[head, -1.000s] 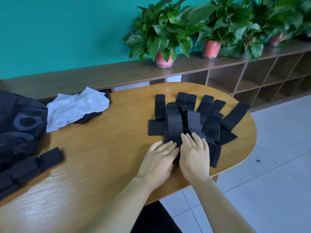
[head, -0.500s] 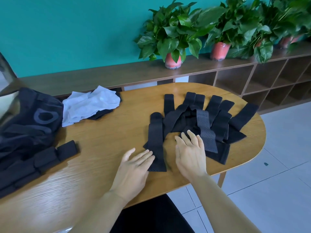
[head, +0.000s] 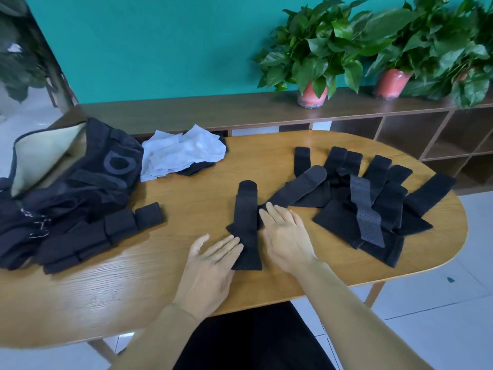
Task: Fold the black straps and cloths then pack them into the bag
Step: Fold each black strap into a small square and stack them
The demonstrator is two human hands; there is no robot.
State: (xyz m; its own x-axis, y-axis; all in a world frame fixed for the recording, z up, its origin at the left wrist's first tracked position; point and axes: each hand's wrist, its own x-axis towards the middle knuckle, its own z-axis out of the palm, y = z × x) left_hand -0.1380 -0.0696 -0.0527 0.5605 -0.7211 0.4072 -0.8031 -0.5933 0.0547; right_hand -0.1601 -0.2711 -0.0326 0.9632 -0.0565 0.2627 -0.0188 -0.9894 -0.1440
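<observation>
Now both flat hands, left hand (head: 213,259) and right hand (head: 286,236), fingers straight and gripping nothing, flank one black strap (head: 246,222) at centre frame, seemingly isolating it on the counter (head: 186,198) for folding.

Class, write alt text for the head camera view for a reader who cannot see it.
Two bare hands, left hand and right hand, lie flat on either side of a long black perforated fabric strap on an oval wooden table. A pile of black straps lies right, an open black bag left.
</observation>
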